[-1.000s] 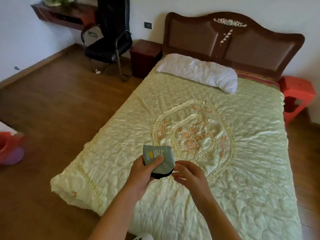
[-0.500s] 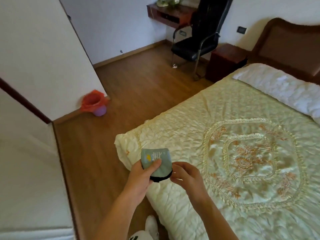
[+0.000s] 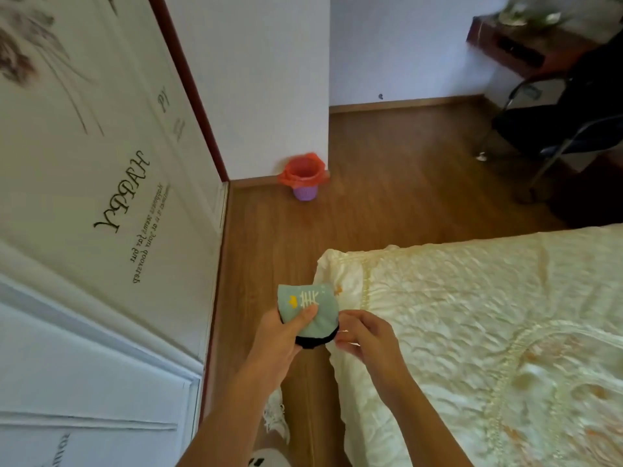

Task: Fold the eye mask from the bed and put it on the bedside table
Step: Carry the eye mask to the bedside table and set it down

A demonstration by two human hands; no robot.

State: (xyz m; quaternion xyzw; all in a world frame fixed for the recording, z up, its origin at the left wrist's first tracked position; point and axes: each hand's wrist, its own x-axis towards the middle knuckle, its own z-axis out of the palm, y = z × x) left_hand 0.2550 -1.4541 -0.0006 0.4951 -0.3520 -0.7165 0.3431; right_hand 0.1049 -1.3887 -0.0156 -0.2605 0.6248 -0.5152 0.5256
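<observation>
The folded eye mask (image 3: 312, 305) is pale green with a white fishbone print and a black underside. My left hand (image 3: 281, 335) grips it with the thumb pressed on top, holding it in the air just off the bed's near left corner. My right hand (image 3: 365, 335) is beside it, fingers pinched at the mask's right edge. The bed (image 3: 472, 318) with its cream quilted cover fills the right side. The bedside table is out of view.
A white wardrobe door (image 3: 101, 214) with printed lettering stands close on the left. A small purple bin (image 3: 305, 178) with a red liner sits at the wall corner. A black chair (image 3: 573, 123) and a wooden desk (image 3: 515, 45) are far right. Wooden floor lies between.
The view has swung left, away from the headboard and pillow toward the wardrobe and bin. Both hands keep the same hold on the folded mask, now past the bed's corner.
</observation>
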